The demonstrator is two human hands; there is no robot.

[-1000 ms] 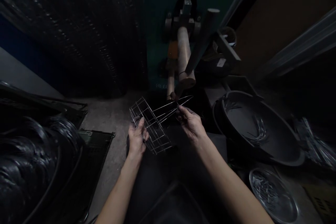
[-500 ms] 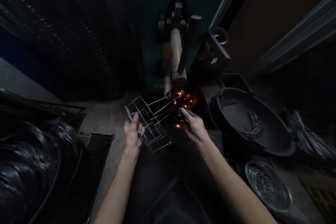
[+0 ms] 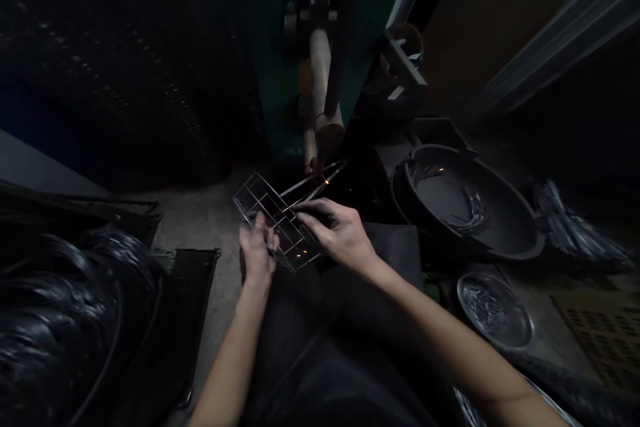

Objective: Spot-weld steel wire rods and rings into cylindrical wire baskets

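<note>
A welded wire frame (image 3: 265, 203), a small grid of thin steel rods with long ends pointing forward, sits between my hands. My left hand (image 3: 257, 250) grips its near-left side. My right hand (image 3: 337, 233) lies across its right side, fingers closed over the wires. The pointed rod ends reach toward the lower tip of a floor-standing spot welder (image 3: 320, 60), whose contact point is hidden in shadow. A few tiny orange sparks (image 3: 301, 253) glow on the frame.
A round black tub (image 3: 465, 203) holding bent wires stands to the right. Below it is a metal dish (image 3: 495, 310) of small wire pieces. A wire bundle (image 3: 570, 227) lies further right. Black wire coils (image 3: 50, 320) and a dark crate (image 3: 193, 280) fill the left.
The large burst of sparks at the welder has died to a few specks. My right hand has moved left from the rod ends onto the frame's body. The view has tilted slightly.
</note>
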